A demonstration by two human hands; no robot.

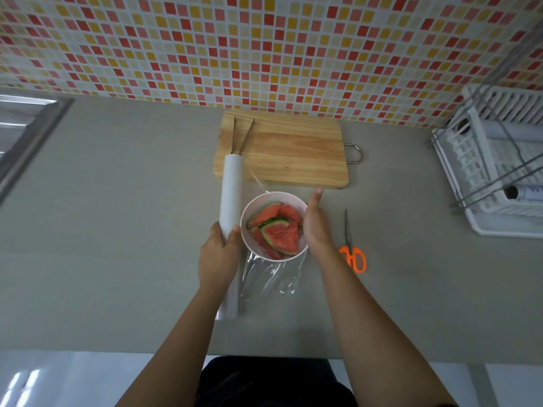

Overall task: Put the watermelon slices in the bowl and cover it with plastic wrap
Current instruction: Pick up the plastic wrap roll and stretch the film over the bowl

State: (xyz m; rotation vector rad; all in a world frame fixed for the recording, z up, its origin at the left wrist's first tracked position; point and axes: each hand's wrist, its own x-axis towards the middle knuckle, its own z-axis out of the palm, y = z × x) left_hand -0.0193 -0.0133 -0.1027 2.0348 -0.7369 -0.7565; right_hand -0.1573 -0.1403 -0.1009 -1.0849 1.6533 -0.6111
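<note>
A pale pink bowl point(257, 204) stands on the grey counter and holds several watermelon slices point(279, 230). A white roll of plastic wrap point(231, 189) lies lengthwise just left of the bowl. My left hand point(219, 257) grips the roll near its middle. Clear film point(271, 274) stretches from the roll across the bowl and hangs crumpled on the counter in front of it. My right hand point(316, 224) lies flat with straight fingers against the bowl's right side.
A wooden cutting board point(293, 151) with metal tongs point(242, 136) on its left end sits behind the bowl. Orange-handled scissors point(352, 251) lie to the right. A white dish rack point(496, 160) stands at far right, a sink point(23, 124) at far left.
</note>
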